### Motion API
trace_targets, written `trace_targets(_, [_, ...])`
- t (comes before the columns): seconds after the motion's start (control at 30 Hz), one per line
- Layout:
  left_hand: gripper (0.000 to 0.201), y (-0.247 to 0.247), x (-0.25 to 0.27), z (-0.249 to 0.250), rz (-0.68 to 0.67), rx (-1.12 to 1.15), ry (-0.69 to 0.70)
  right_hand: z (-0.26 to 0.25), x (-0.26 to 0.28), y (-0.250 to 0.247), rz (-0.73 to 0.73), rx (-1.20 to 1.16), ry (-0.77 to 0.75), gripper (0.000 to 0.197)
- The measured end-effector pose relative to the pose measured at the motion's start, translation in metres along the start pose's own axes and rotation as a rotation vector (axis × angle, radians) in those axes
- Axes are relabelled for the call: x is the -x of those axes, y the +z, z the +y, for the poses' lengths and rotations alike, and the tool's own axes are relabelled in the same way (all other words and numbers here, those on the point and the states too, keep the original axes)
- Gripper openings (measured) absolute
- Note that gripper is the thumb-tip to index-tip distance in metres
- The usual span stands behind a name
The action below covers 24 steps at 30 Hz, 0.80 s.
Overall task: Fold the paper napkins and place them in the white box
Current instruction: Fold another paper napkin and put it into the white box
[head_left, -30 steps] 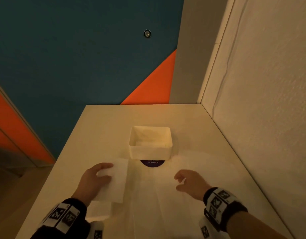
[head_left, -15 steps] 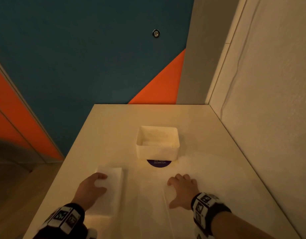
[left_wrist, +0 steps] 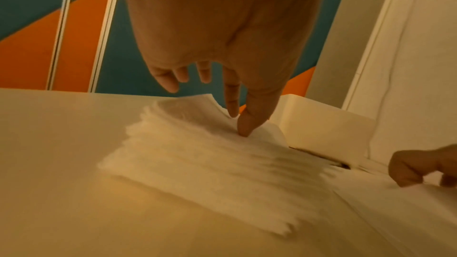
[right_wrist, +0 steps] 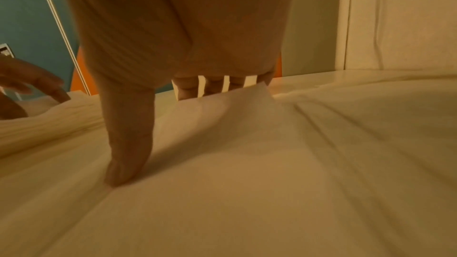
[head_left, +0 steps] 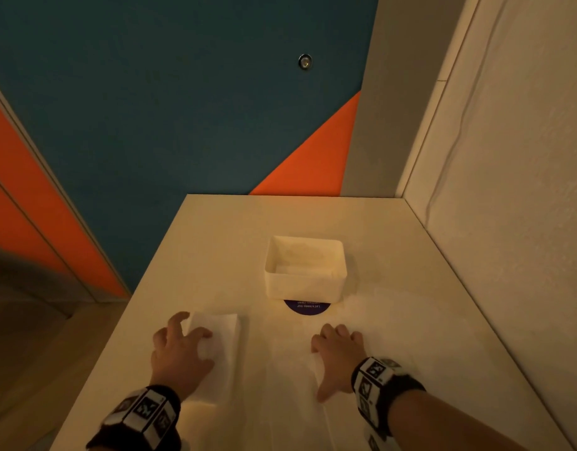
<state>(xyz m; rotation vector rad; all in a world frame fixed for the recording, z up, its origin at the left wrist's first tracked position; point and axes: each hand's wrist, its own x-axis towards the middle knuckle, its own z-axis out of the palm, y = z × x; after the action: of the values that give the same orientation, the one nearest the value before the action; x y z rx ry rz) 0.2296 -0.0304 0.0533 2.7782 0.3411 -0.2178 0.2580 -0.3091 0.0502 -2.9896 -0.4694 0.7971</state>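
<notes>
My left hand (head_left: 179, 353) sits on folded napkin (head_left: 220, 346), pinch or press I can't tell; right hand (head_left: 337, 356) flat, pressing spread napkin (right_wrist: 272, 163); both napkins on table (head_left: 215, 239), near white box (head_left: 305, 283), outside it; folding that one and boxing both look left.

purple sticker (head_left: 307, 308): "let's keep our", rest illeg.

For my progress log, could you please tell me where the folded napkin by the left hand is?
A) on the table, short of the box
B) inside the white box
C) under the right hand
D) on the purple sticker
A: the folded napkin lies on the table under the left hand, nearer than the white box.
</notes>
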Motion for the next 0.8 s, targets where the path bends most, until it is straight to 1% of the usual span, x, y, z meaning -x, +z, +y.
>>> trace_targets(0.07, [0.036,-0.002,0.002,0.004,-0.009,-0.031,0.054,-0.001,0.002,-0.004,0.017,-0.046,0.001,0.057])
trace_targets(0.13, [0.033,-0.004,0.003,0.007,-0.067,-0.058,0.088,-0.002,0.005,-0.01,0.023,-0.088,-0.01,0.031])
trace_targets(0.17, [0.033,-0.005,0.003,0.008,-0.088,-0.067,0.092,-0.001,0.008,-0.014,0.014,-0.123,-0.022,0.023])
trace_targets(0.2, [0.033,-0.006,0.002,0.008,-0.096,-0.071,0.091,0.0,0.01,-0.017,-0.007,-0.175,-0.032,0.021])
trace_targets(0.3, [0.032,-0.008,0.002,0.013,-0.078,-0.08,0.068,0.009,0.016,-0.025,-0.038,-0.329,-0.06,0.031])
trace_targets(0.37, [0.034,-0.008,0.002,0.018,-0.052,-0.075,0.062,0.016,0.022,-0.03,0.01,-0.406,-0.079,0.03])
trace_targets(0.43, [0.034,-0.009,0.002,0.027,-0.026,-0.035,0.095,0.023,0.029,-0.037,0.096,-0.518,-0.078,0.027])
trace_targets(0.47, [0.033,-0.009,0.002,0.032,-0.026,0.042,0.135,0.026,0.033,-0.041,0.147,-0.596,-0.073,0.025])
trace_targets(0.5, [0.03,-0.01,0.003,0.04,-0.044,0.18,0.163,0.028,0.037,-0.046,0.196,-0.7,-0.064,0.023])
trace_targets(0.53, [0.028,-0.013,0.005,0.048,-0.084,0.365,0.161,0.03,0.042,-0.052,0.242,-0.826,-0.054,0.021])
trace_targets(0.57, [0.03,-0.015,0.007,0.058,-0.14,0.544,0.129,0.03,0.047,-0.058,0.285,-0.947,-0.046,0.018])
trace_targets(0.6, [0.036,-0.016,0.009,0.067,-0.191,0.667,0.091,0.03,0.053,-0.063,0.325,-1.049,-0.044,0.017])
trace_targets(0.63, [0.046,-0.017,0.009,0.075,-0.238,0.715,0.06,0.029,0.059,-0.069,0.363,-1.13,-0.049,0.017])
trace_targets(0.73, [0.079,-0.021,0.011,0.098,-0.362,0.759,0.068,0.026,0.074,-0.085,0.441,-1.309,-0.12,0.019])
trace_targets(0.8, [0.087,-0.026,0.012,0.111,-0.441,0.78,0.069,0.024,0.081,-0.093,0.475,-1.396,-0.159,0.021])
